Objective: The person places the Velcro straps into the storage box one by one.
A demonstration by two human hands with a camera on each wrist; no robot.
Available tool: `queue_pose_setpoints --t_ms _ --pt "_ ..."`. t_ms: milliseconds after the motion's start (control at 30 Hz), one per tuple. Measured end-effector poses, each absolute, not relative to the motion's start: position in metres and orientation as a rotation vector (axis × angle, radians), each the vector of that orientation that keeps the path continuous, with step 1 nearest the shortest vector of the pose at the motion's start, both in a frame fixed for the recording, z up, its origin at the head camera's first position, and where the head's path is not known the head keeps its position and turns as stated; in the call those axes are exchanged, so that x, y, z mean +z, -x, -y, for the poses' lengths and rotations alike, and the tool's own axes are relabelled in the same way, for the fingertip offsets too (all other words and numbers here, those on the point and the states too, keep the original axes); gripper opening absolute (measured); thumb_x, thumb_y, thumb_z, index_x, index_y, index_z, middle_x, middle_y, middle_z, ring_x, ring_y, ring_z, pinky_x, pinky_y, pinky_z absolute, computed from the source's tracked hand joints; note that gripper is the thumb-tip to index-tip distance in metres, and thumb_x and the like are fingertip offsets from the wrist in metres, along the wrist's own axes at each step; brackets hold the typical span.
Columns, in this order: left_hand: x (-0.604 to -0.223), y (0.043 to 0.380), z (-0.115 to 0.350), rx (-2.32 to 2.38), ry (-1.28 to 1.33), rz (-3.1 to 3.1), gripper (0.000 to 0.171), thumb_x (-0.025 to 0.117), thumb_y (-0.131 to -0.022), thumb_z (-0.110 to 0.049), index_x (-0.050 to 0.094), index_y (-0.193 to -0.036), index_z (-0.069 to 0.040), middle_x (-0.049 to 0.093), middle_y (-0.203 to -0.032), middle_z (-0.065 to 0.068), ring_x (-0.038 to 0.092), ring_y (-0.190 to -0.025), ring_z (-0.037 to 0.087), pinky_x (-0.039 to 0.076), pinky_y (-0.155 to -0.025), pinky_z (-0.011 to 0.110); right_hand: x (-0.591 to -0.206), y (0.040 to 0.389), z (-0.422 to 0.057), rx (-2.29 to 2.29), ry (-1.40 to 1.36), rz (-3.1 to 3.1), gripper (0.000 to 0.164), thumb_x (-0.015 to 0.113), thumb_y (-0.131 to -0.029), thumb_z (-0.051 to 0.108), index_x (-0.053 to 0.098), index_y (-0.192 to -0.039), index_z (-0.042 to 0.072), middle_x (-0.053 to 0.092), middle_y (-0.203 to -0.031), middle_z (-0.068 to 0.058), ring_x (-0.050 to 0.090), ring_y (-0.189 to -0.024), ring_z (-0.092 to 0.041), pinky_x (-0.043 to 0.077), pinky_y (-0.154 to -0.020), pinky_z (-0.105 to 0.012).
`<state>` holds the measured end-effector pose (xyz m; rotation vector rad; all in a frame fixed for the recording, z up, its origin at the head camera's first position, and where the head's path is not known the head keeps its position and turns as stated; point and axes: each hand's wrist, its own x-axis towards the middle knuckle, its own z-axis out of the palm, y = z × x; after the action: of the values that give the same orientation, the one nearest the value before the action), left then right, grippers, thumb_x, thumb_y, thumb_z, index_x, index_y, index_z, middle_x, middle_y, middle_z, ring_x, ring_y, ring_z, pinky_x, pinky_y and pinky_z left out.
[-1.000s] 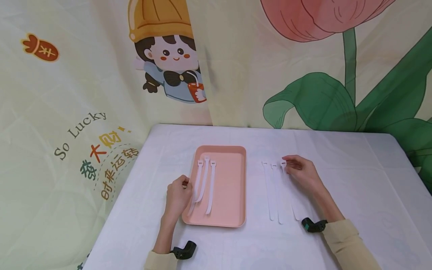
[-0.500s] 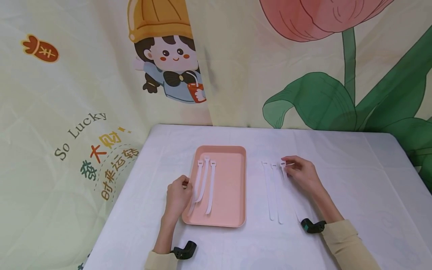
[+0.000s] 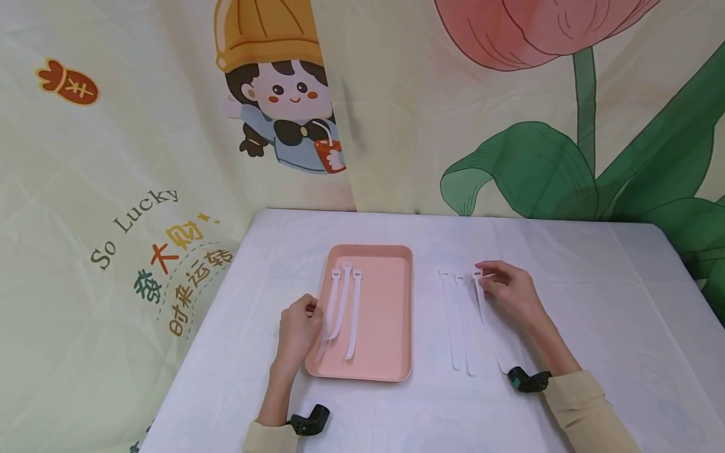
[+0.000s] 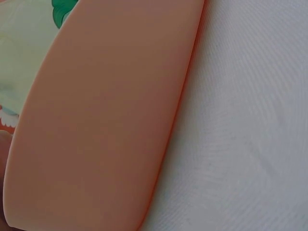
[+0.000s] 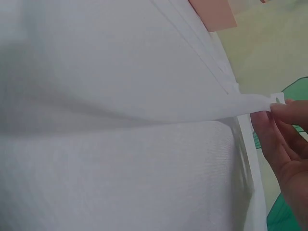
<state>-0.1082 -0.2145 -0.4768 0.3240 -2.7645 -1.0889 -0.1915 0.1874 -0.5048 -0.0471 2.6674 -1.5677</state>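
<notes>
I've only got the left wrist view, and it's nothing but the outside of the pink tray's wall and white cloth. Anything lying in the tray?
Observer: Yes, three white cable ties lie lengthwise in the pink tray, all toward its left side.

Operator: Good, can't see those from here. Anything held over on the other side of it?

Observer: Yes, the right hand is pinching a single cable tie by its head end.
</notes>
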Motion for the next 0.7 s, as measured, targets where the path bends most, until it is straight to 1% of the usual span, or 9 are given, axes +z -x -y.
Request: queue_pose_setpoints --t_ms 67,200,367,500,600,700 --pt "-0.477 0.108 0.214 -1.088 -0.325 2.766 0.013 0.059 -0.094 0.001 0.071 -0.097 0.005 0.074 -0.089 0.02 0.072 -0.079 0.03 0.058 -0.068 0.043 -0.503 0.191 -0.188 -1.576 0.042 -2.659 0.033 0.065 -0.099 0.007 0.066 -0.132 0.008 0.067 -0.123 -0.018 0.067 -0.093 -0.028 0.057 -0.072 -0.019" --pt "-0.476 0.108 0.214 -1.085 -0.33 2.764 0.012 0.06 -0.094 0.001 0.071 -0.096 0.004 0.074 -0.089 0.019 0.072 -0.079 0.029 0.058 -0.067 0.041 -0.496 0.189 -0.189 -1.577 0.045 -2.649 0.033 0.065 -0.1 0.009 0.065 -0.133 0.007 0.067 -0.124 -0.019 0.067 -0.096 -0.028 0.057 -0.073 -0.02" --pt "-0.477 0.108 0.214 -1.091 -0.337 2.764 0.012 0.06 -0.094 0.0 0.07 -0.097 0.004 0.074 -0.089 0.019 0.072 -0.08 0.03 0.058 -0.068 0.041 -0.489 0.186 -0.188 -1.569 0.039 -2.669 0.033 0.065 -0.101 0.013 0.065 -0.133 0.007 0.068 -0.124 -0.02 0.069 -0.099 -0.029 0.058 -0.074 -0.02" --pt "-0.478 0.109 0.214 -1.09 -0.34 2.763 0.011 0.06 -0.094 0.0 0.07 -0.096 0.004 0.074 -0.089 0.02 0.072 -0.079 0.03 0.058 -0.067 0.041 -0.491 0.186 -0.188 -1.581 0.036 -2.731 0.031 0.067 -0.099 0.013 0.067 -0.13 0.009 0.07 -0.118 -0.015 0.071 -0.093 -0.023 0.057 -0.067 -0.019" --pt "-0.479 0.109 0.215 -1.09 -0.344 2.765 0.011 0.06 -0.094 0.0 0.07 -0.096 0.004 0.074 -0.089 0.02 0.072 -0.079 0.03 0.058 -0.067 0.041 -0.493 0.186 -0.189 -1.607 0.058 -2.76 0.028 0.07 -0.098 0.012 0.068 -0.126 0.011 0.071 -0.113 -0.012 0.071 -0.088 -0.018 0.057 -0.063 -0.02" --pt "-0.479 0.11 0.214 -1.092 -0.353 2.774 0.012 0.06 -0.094 -0.001 0.07 -0.098 0.004 0.074 -0.09 0.02 0.072 -0.081 0.03 0.058 -0.068 0.041 -0.492 0.186 -0.191 -1.626 0.097 -2.767 0.029 0.07 -0.097 0.012 0.069 -0.126 0.009 0.071 -0.113 -0.014 0.071 -0.088 -0.018 0.059 -0.064 -0.025"
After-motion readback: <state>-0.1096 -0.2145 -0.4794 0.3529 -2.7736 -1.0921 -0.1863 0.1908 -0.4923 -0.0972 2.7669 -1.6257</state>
